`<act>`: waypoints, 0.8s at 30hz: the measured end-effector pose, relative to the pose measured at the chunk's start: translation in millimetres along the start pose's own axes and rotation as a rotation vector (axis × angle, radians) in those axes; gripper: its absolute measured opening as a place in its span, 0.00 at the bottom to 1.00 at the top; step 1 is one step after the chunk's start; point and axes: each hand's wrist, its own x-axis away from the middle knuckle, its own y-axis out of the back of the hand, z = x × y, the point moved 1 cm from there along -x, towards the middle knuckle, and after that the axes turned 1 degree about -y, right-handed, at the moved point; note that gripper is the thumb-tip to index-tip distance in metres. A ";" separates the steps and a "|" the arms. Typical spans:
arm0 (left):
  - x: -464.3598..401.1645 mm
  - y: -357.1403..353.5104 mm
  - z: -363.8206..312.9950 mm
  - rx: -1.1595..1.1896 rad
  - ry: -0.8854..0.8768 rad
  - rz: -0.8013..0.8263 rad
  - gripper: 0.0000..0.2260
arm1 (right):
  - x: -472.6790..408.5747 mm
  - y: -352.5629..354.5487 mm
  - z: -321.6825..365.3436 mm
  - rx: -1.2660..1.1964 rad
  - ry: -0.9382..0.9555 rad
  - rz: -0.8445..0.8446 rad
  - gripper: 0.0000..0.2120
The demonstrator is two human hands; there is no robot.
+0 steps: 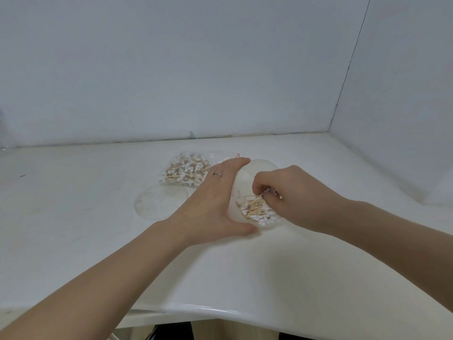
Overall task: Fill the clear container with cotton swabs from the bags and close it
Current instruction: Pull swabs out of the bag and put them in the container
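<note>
Swabs being settled inside the clear container

Curled right-hand fingers are dipped among the cotton swabs, apparently pinching some, while the clear container, mid-table, is steadied by the left hand wrapped around its left wall. It looks partly filled; a bag of swabs lies beyond, the lid left.

Head cam, looking down, close in.
</note>
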 end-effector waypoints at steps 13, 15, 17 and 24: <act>2.4 -0.3 4.7 0.037 0.014 -0.020 0.55 | 10.8 0.6 1.2 -0.284 -0.101 0.013 0.13; 3.6 0.0 5.9 0.041 0.027 -0.027 0.55 | 8.7 5.8 0.6 -0.325 -0.148 0.025 0.12; 5.2 -0.1 6.6 0.036 0.024 -0.035 0.51 | 8.2 7.5 -0.2 -0.343 -0.171 0.078 0.08; 4.3 1.5 3.2 -0.004 0.005 -0.001 0.39 | 14.3 -1.2 -1.6 -0.215 -0.018 0.090 0.09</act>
